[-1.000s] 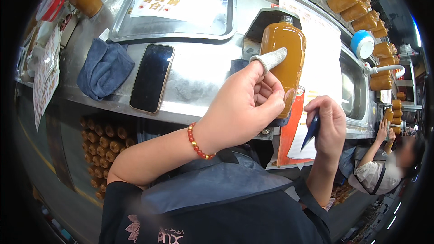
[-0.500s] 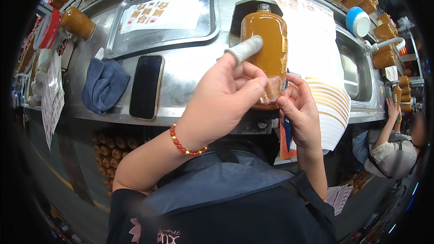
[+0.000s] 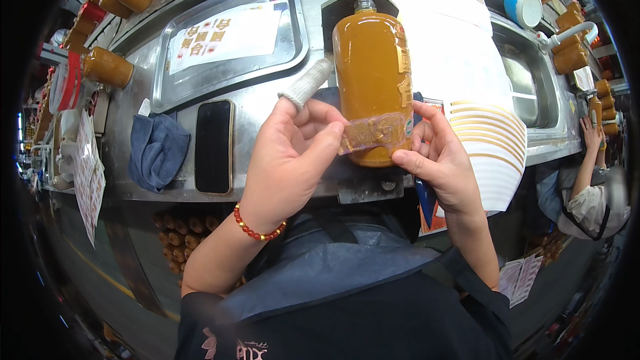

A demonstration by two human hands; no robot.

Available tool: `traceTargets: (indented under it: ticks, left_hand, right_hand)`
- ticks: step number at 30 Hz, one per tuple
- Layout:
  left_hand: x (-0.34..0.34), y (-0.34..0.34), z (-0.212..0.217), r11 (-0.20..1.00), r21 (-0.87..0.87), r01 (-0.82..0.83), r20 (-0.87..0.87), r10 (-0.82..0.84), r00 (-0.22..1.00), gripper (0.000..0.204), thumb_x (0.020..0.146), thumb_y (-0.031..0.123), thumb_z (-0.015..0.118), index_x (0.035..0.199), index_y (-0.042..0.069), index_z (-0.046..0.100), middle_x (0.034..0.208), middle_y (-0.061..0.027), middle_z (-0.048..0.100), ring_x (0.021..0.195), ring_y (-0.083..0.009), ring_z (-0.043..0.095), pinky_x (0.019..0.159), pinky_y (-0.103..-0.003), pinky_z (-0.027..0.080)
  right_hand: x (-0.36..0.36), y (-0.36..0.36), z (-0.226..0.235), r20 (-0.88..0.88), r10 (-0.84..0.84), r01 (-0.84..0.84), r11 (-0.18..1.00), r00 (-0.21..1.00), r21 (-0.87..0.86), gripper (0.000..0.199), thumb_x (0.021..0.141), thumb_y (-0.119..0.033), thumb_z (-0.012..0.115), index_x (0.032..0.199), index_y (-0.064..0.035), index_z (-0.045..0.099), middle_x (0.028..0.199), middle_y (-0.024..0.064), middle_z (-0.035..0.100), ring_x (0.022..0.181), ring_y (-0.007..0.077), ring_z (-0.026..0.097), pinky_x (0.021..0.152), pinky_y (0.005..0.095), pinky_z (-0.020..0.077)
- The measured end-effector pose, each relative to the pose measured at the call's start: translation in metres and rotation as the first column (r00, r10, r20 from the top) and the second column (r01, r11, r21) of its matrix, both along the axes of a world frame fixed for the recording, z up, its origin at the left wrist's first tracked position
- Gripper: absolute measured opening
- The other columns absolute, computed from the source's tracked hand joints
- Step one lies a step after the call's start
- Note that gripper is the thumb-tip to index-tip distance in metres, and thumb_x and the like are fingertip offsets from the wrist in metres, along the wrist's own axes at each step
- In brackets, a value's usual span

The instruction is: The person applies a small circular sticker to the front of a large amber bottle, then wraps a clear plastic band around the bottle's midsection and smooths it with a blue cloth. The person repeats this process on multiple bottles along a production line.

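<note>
In front of me lies a brown glazed bottle (image 3: 367,60), its clear threaded neck pointing away and raised gold characters down its right side. Across its lower part stretches a clear decal strip (image 3: 377,132) with a gold pattern. My left hand (image 3: 287,153) pinches the strip's left end between thumb and fingers; a whitish knitted finger sleeve (image 3: 307,83) covers its raised index finger. My right hand (image 3: 443,160) is closed at the bottle's lower right edge, thumb and fingers on the strip's right end. Under the bottle's neck end is a dark angular stand (image 3: 328,17).
Left are a metal tray (image 3: 227,80) with a decal sheet, a black phone (image 3: 214,147) and a blue cloth (image 3: 158,150). White sheets with gold bands (image 3: 490,160) lie right, before a sink (image 3: 527,87). Brown bottles (image 3: 107,67) line the edges. Another person (image 3: 593,207) works far right.
My left hand has moved left, drawing the crumpled strip out flat across the bottle. The view has shifted slightly, and the bottle's gold characters now face up more.
</note>
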State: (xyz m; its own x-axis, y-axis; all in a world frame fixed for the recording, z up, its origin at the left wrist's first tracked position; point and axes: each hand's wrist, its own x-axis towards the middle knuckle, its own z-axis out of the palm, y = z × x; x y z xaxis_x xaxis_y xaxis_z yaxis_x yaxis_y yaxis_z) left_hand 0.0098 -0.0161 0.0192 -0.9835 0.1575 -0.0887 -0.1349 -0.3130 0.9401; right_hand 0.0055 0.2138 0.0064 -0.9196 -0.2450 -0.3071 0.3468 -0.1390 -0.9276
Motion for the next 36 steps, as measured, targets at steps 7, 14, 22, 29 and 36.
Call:
traceTargets:
  ticks: [7, 14, 22, 29, 36]
  left_hand:
    - [-0.003, -0.004, -0.016, 0.937, -0.304, -0.171, -0.136, 0.135, 0.981, 0.052, 0.101, 0.009, 0.058, 0.148, -0.003, 0.04, 0.123, -0.0091, 0.056, 0.108, -0.0118, 0.056, 0.096, -0.03, 0.047]
    - [-0.006, 0.016, -0.032, 0.855, -0.503, -0.128, -0.28, -0.021, 0.96, 0.081, 0.094, 0.029, 0.074, 0.153, -0.005, 0.031, 0.148, -0.0217, 0.039, 0.141, -0.0315, 0.034, 0.118, -0.043, 0.027]
    - [-0.01, 0.024, -0.04, 0.921, -0.381, -0.079, -0.216, -0.005, 0.976, 0.083, 0.092, 0.03, 0.076, 0.153, -0.005, 0.031, 0.139, -0.0209, 0.043, 0.135, -0.0331, 0.035, 0.116, -0.045, 0.029]
    - [-0.009, 0.025, -0.044, 0.938, -0.337, -0.077, -0.201, 0.008, 0.98, 0.085, 0.093, 0.034, 0.075, 0.154, -0.005, 0.03, 0.138, -0.0209, 0.043, 0.132, -0.0315, 0.037, 0.115, -0.043, 0.029]
    - [-0.009, 0.028, -0.046, 0.951, -0.298, -0.084, -0.173, 0.032, 0.984, 0.081, 0.094, 0.036, 0.074, 0.152, -0.005, 0.033, 0.131, -0.0192, 0.045, 0.13, -0.0303, 0.037, 0.114, -0.043, 0.029]
  right_hand:
    - [-0.01, 0.005, 0.005, 0.05, 0.008, -0.008, 1.0, 0.999, -0.007, 0.071, 0.09, -0.01, 0.079, 0.148, 0.005, 0.04, 0.086, -0.0031, 0.049, 0.078, 0.0034, 0.052, 0.073, 0.0175, 0.044]
    - [-0.011, -0.001, 0.001, -0.064, 0.013, -0.007, 0.995, 0.998, 0.096, 0.075, 0.086, -0.011, 0.083, 0.147, 0.0032, 0.042, 0.085, -0.004, 0.045, 0.075, 0.0027, 0.048, 0.069, 0.0165, 0.0411]
    - [-0.013, -0.002, -0.003, -0.127, 0.02, 0.004, 0.983, 0.992, 0.184, 0.086, 0.078, -0.013, 0.09, 0.147, 0.0032, 0.042, 0.085, -0.0041, 0.043, 0.074, 0.0022, 0.046, 0.068, 0.0161, 0.0402]
    - [-0.016, 0.003, -0.004, -0.054, 0.018, -0.015, 0.998, 0.998, 0.065, 0.077, 0.085, -0.01, 0.084, 0.148, 0.0045, 0.041, 0.083, -0.004, 0.046, 0.074, 0.0035, 0.048, 0.07, 0.0179, 0.0428]
    - [-0.026, -0.001, 0.003, -0.042, 0.005, -0.003, 0.998, 0.999, 0.06, 0.067, 0.092, -0.014, 0.078, 0.146, 0.0057, 0.044, 0.08, -0.0047, 0.046, 0.073, 0.0033, 0.048, 0.068, 0.0173, 0.0424]
